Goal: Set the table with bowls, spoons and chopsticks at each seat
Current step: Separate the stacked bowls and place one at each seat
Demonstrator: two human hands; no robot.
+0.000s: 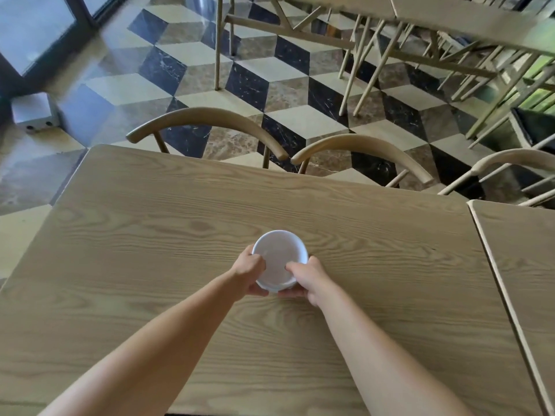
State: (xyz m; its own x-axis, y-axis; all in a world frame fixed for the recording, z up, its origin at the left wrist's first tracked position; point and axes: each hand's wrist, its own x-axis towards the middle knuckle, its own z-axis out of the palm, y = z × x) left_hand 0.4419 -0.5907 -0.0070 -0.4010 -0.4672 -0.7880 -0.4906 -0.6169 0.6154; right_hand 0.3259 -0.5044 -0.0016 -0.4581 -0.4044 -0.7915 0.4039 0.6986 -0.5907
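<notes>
Now, white bowl (280, 259) on or above wooden table (150, 235), hard to tell, left hand (249, 273) and right hand (306, 279) gripping its rim, fingers hidden underneath.

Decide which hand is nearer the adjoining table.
Right. The right hand grips the bowl on the side toward the adjoining table; the left hand grips its opposite side.

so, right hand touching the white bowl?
Touching. The head view shows the right hand gripping the white bowl: thumb hooked over its near rim, fingers underneath.
</notes>
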